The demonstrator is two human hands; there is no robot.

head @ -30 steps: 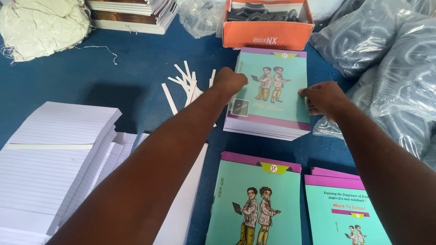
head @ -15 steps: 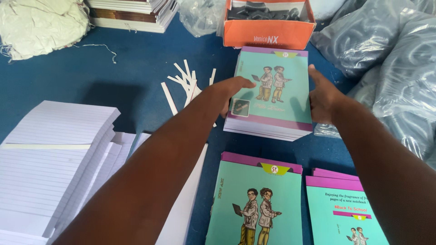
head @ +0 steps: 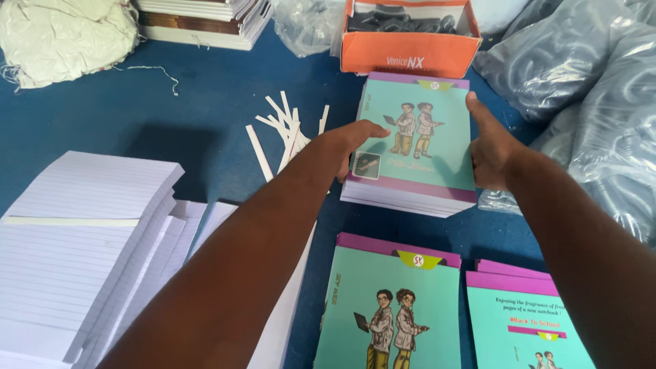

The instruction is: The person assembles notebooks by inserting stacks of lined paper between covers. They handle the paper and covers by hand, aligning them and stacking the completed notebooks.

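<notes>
A stack of teal notebooks with purple edges and a two-figure cartoon cover (head: 417,147) lies on the blue surface below an orange box. My left hand (head: 352,140) rests with its fingers on the stack's left edge. My right hand (head: 490,147) presses flat against the stack's right side, thumb up. Neither hand is closed around anything. Nearer to me lie another teal notebook stack (head: 389,307) and a third one showing its back cover (head: 523,318).
Piles of lined white paper (head: 75,239) fill the left. Loose white paper strips (head: 283,130) lie beside the far stack. An orange cardboard box (head: 410,41), clear plastic bags (head: 588,89), a crumpled cloth bundle (head: 65,34) and stacked books (head: 205,20) line the back.
My right hand has moved from on top of the far stack's right corner to flat against its right side. My left hand has slid down along the left edge.
</notes>
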